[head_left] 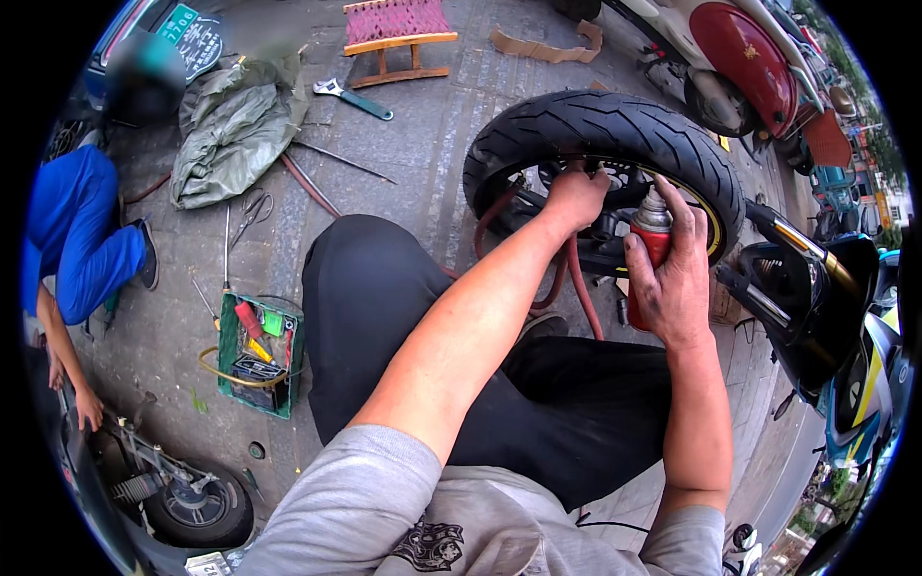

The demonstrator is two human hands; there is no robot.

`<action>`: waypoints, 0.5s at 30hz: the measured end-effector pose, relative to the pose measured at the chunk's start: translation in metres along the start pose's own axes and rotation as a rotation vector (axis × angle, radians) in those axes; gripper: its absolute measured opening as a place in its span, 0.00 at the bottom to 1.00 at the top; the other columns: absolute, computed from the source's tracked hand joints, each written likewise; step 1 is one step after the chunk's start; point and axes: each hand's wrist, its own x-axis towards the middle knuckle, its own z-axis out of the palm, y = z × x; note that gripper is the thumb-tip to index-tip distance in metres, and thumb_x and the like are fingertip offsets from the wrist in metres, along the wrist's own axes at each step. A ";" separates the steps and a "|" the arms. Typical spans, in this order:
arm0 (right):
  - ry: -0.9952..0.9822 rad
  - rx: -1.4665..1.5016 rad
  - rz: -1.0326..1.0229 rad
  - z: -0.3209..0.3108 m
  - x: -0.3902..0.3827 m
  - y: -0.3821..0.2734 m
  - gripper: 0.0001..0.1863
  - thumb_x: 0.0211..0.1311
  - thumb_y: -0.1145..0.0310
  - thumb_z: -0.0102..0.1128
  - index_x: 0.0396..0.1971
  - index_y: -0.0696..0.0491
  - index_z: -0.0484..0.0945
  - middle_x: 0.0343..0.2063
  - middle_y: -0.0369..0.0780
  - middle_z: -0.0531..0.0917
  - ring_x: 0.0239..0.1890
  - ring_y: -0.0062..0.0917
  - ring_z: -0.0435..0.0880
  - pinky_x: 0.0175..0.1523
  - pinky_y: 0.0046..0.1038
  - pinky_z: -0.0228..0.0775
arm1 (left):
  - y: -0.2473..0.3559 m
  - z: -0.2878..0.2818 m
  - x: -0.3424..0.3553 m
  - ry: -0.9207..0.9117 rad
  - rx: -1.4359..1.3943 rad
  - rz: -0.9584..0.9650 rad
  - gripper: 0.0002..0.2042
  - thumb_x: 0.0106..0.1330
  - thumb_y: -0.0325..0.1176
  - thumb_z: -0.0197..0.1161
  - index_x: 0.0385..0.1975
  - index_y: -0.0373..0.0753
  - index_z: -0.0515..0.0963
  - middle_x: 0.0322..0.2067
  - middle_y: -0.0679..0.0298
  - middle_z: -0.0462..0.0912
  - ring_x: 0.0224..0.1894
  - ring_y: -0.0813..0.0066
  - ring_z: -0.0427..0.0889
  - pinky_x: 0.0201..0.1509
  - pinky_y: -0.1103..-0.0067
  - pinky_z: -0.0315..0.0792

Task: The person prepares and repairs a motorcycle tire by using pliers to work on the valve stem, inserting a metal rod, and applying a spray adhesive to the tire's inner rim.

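A black motorcycle tyre (pixel 615 120) on its dark rim stands in front of me. My left hand (pixel 576 197) reaches across to the rim with its fingers closed; what they pinch is hidden. A reddish rubber hose (pixel 581 288) hangs just below that wrist and loops along the wheel's near side. My right hand (pixel 680 264) is wrapped around a red spray can (pixel 652 235), held upright against the wheel's right part. The index finger lies at the can's top. My knees are bent close to the tyre.
A green tool basket (pixel 295 355) stands left of my knee, near scissors (pixel 254 213). Ahead lie an adjustable wrench (pixel 353 100), a grey-green cover (pixel 235 134) and a low stool (pixel 399 40). Motorcycle fork tubes (pixel 807 250) jut in at right. Someone in blue trousers (pixel 86 235) crouches at left.
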 end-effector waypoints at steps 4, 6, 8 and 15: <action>-0.045 -0.258 -0.067 0.004 0.009 0.002 0.38 0.65 0.64 0.73 0.75 0.42 0.70 0.51 0.49 0.74 0.52 0.45 0.80 0.60 0.42 0.77 | 0.010 0.004 -0.002 -0.070 0.029 0.008 0.26 0.74 0.43 0.58 0.68 0.35 0.73 0.53 0.40 0.88 0.57 0.43 0.87 0.63 0.60 0.79; -0.062 -0.317 -0.100 0.007 0.016 0.002 0.38 0.66 0.64 0.73 0.75 0.42 0.70 0.51 0.50 0.74 0.52 0.46 0.80 0.59 0.43 0.77 | 0.014 0.001 -0.005 -0.084 -0.009 0.043 0.26 0.75 0.43 0.57 0.68 0.36 0.73 0.55 0.40 0.87 0.58 0.43 0.87 0.64 0.60 0.79; -0.080 -0.371 -0.134 0.007 0.025 0.001 0.37 0.66 0.64 0.73 0.74 0.42 0.71 0.51 0.50 0.74 0.52 0.46 0.79 0.58 0.43 0.78 | 0.015 -0.001 -0.007 -0.086 0.002 0.014 0.26 0.75 0.42 0.57 0.69 0.36 0.72 0.57 0.41 0.86 0.60 0.42 0.85 0.65 0.59 0.78; -0.144 -0.478 -0.255 0.016 0.043 -0.006 0.36 0.63 0.65 0.74 0.73 0.38 0.74 0.48 0.49 0.74 0.51 0.45 0.79 0.56 0.42 0.79 | -0.002 0.008 0.004 -0.037 -0.031 0.141 0.25 0.73 0.45 0.64 0.66 0.39 0.76 0.58 0.47 0.86 0.63 0.52 0.85 0.66 0.63 0.77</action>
